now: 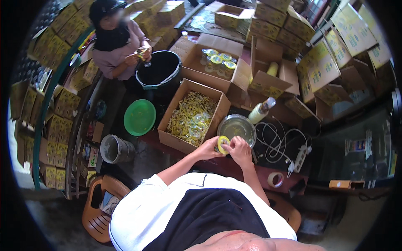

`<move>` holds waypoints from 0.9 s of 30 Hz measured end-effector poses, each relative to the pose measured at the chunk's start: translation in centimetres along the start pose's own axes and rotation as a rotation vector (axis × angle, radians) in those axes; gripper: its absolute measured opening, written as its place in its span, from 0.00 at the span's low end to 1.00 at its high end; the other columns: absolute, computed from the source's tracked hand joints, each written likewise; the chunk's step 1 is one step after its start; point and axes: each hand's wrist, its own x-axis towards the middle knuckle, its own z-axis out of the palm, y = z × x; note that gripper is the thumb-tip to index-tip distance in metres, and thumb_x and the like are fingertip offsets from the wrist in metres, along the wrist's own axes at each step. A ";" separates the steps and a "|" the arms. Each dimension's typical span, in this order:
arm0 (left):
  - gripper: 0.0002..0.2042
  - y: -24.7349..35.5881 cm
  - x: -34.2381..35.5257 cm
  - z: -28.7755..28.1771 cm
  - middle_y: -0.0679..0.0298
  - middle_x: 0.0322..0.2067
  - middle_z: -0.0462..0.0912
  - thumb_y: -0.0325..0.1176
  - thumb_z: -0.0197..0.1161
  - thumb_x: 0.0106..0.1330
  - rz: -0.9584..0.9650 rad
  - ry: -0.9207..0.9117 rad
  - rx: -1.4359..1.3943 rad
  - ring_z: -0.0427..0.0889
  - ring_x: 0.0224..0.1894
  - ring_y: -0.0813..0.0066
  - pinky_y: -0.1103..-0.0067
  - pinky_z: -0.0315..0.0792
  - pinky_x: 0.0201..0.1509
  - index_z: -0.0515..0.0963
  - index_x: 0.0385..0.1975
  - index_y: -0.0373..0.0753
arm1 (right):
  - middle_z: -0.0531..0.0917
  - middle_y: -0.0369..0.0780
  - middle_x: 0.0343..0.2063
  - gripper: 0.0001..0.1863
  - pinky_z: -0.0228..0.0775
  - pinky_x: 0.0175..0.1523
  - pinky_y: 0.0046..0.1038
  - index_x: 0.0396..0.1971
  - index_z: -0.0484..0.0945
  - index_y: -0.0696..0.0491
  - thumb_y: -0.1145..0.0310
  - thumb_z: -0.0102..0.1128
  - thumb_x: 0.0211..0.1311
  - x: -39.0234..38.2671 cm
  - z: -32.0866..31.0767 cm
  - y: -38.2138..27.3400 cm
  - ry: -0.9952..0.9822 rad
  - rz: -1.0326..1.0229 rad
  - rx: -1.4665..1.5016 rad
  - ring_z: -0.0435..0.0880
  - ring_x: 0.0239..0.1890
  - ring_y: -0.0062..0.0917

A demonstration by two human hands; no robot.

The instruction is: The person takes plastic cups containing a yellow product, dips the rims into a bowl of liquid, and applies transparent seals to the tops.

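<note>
1. Nearest, tape (270, 180) stands on the red edge of the worktop (293, 178), right of the right forearm, apparently parked clear of the hands.
2. Here's the action: the left hand (210, 148) is partly closed, fingers wrapped around a yellow-lidded cup (223, 144), lid tipped up, perhaps so its top faces the worker.
3. The right hand (238, 149) is half-curled, thumb and fingers bent at the lid; whether they pinch or merely press, I can't tell.
4. And the cup sits right at the near rim of the metal bowl (252, 125), likely a handy spot.
5. Just left, an open box (178, 142) brims with yellow pieces, clear cups (197, 125) lying on top, seemingly within easy reach.
6. Beyond the bowl's right side, a bottle (260, 111) stands with its cap up.
7. Farther back, lidded cups (216, 59) fill a second carton (205, 80), flaps spread, probably for easy access.
8. Far left, a co-worker (115, 58) holds a yellow-and-clear item beside the bucket (158, 86).
</note>
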 end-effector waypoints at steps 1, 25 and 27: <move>0.27 0.3 0.0 -0.3 0.57 0.40 0.79 0.35 0.77 0.46 -0.099 -0.057 -0.058 0.80 0.46 0.66 0.72 0.73 0.50 0.72 0.45 0.35 | 0.78 0.42 0.28 0.18 0.71 0.40 0.39 0.23 0.74 0.54 0.55 0.70 0.50 0.1 0.0 0.2 -0.036 -0.041 -0.082 0.79 0.34 0.37; 0.21 4.3 1.4 1.4 0.59 0.28 0.80 0.37 0.74 0.43 0.119 0.011 -0.083 0.80 0.31 0.65 0.72 0.73 0.40 0.73 0.35 0.36 | 0.71 0.31 0.20 0.11 0.61 0.32 0.23 0.21 0.73 0.54 0.71 0.54 0.65 1.4 -0.1 3.9 -0.103 0.078 0.883 0.70 0.25 0.16; 0.22 4.5 2.2 2.7 0.55 0.29 0.80 0.38 0.73 0.44 0.139 0.077 0.015 0.82 0.34 0.57 0.68 0.74 0.41 0.72 0.35 0.36 | 0.72 0.28 0.21 0.11 0.60 0.31 0.20 0.22 0.74 0.51 0.72 0.53 0.66 1.4 0.7 4.3 0.006 0.171 1.080 0.70 0.25 0.12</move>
